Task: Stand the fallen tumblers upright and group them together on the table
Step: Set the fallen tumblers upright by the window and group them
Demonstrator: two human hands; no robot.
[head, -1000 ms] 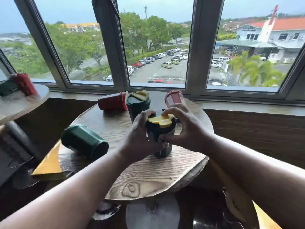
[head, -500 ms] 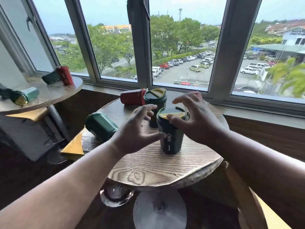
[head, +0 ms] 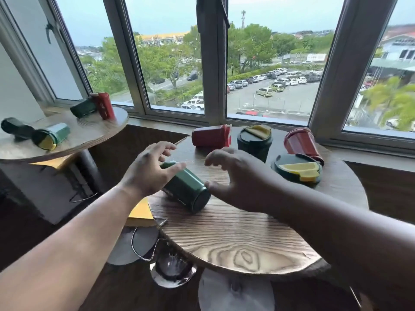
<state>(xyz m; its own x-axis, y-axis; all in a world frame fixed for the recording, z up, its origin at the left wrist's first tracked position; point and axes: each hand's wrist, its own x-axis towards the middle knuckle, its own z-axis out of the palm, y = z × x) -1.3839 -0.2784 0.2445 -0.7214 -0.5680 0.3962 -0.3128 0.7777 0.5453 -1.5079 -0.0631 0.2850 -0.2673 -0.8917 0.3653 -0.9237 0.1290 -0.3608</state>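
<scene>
A green tumbler [head: 186, 190] lies on its side near the left edge of the round wooden table [head: 235, 239]. My left hand [head: 147, 173] hovers over its far end with fingers spread, the thumb across the tumbler's top. My right hand [head: 238, 178] is beside its base, fingers loosely curved, thumb tip at the base rim. Neither hand grips it. A red tumbler [head: 210, 136] lies fallen at the back. Two dark tumblers with yellow lids stand upright, one at the back [head: 254, 142] and one on the right [head: 298, 170]. Another red tumbler [head: 301, 143] stands behind the right one.
A second round table [head: 89, 133] at the left carries several tumblers: a red one upright [head: 103, 105] and a green one [head: 83, 108], a dark one [head: 15, 127] and a green yellow-lidded one [head: 51, 136] lying down. Window frames run close behind both tables. A yellow chair seat [head: 140, 213] sits between the tables.
Both hands let go of the dark yellow-lidded tumbler, which now stands on the right. They moved left to the fallen green tumbler. The view has swung left.
</scene>
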